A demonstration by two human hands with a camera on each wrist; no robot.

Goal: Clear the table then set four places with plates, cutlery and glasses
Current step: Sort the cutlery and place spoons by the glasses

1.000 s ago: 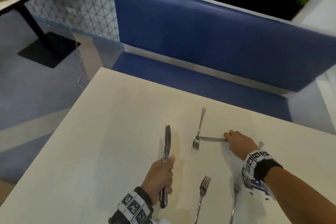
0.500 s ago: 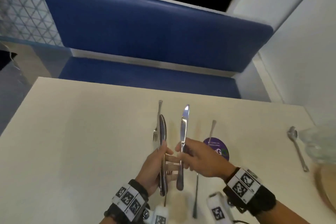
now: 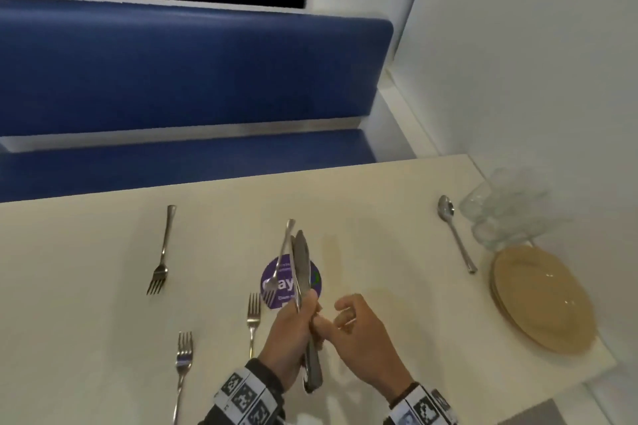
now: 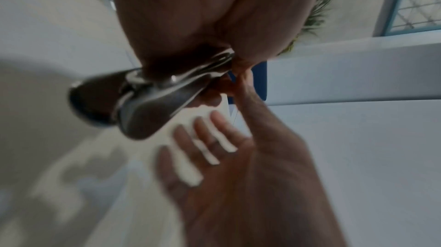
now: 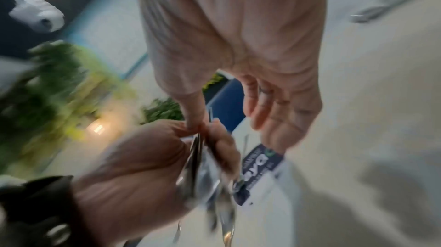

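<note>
My left hand (image 3: 305,316) grips two steel knives (image 3: 301,266) together, blades up, above the cream table (image 3: 86,252); their handles (image 4: 152,100) stick out below the palm. My right hand (image 3: 350,316) is just right of it, fingers (image 4: 210,138) spread and holding nothing, its thumb (image 5: 194,111) touching the knives (image 5: 198,155) at the left hand (image 5: 143,166). One fork (image 3: 280,259) lies behind the knives across a round purple sticker (image 3: 272,290). Three more forks (image 3: 160,252) (image 3: 253,317) (image 3: 183,366) lie to the left.
A spoon (image 3: 455,235) lies at the right. Past it, against the white wall, stand clear glasses (image 3: 500,210) and a stack of tan plates (image 3: 542,300). A blue bench (image 3: 190,72) runs along the table's far side.
My right hand has handed its knife to the left hand, which now holds both, and has opened its fingers. The view has swung right, showing the glasses and plates.
</note>
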